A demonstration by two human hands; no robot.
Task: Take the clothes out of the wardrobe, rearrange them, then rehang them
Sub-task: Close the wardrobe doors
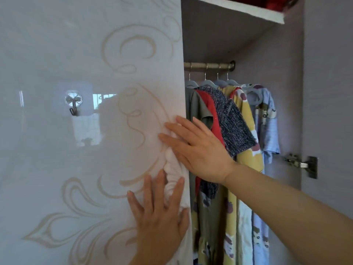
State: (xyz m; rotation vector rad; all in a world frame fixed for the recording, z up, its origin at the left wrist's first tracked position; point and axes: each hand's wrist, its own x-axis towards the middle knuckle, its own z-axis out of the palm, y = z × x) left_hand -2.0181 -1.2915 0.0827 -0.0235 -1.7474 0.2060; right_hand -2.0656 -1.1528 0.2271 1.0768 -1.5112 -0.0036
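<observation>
Head view, facing a wardrobe with its right half open. Presses the left hand flat on the glossy white door at 6 o'clock, fingers straight and spread, pointing toward 12 and lying across the lower end of the raised white handle. Lays the right hand just above it near the centre, with the forearm entering from 4 o'clock, fingers straight and slightly apart, aimed at 10 o'clock. Rests those fingertips on the door face and the upper part of the handle, gripping nothing, the palm reaching past the door edge in front of the clothes.

Hanging from the rail at 1 o'clock, on pale hangers packed close together, from 9 toward 3:
- an olive-green garment
- a red garment
- a dark speckled knit top
- a yellow patterned dress
- a light blue printed garment

Elsewhere:
- at 9 o'clock on the door, a clear adhesive hook
- at 3 o'clock, a metal hinge
- at 12 to 1 o'clock, a white shelf bearing something red, too cropped to identify
</observation>
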